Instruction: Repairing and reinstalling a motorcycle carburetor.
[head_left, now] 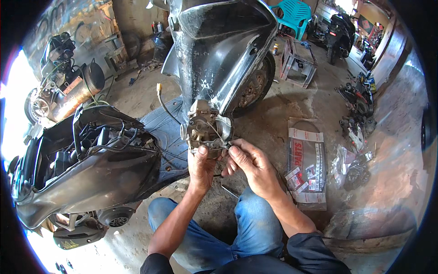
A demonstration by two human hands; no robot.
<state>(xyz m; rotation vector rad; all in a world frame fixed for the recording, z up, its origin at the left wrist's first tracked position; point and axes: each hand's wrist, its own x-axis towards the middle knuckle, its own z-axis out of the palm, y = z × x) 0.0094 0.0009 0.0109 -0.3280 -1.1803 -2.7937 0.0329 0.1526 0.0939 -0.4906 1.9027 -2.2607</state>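
My left hand (200, 169) holds a grimy metal carburetor (203, 130) from below, its thumb pressed on the lower front. My right hand (248, 169) has thumb and fingers closed on a small dark fitting (226, 145) at the carburetor's lower right, where a thin rod or cable meets it. The carburetor is in front of the scuffed black front panel (205, 68) of a scooter. A hose (169, 109) with a pale end arches to its left, over the blue-grey footboard (166, 137).
The scooter's exposed body (91, 178) lies left, an engine on a rusty tank (75, 100) behind. Right are printed packaging (308, 155), bagged parts (342, 169), loose parts (360, 100) and a wall. A crate (299, 57), teal chair (292, 16) and motorcycle (337, 34) stand farther back.
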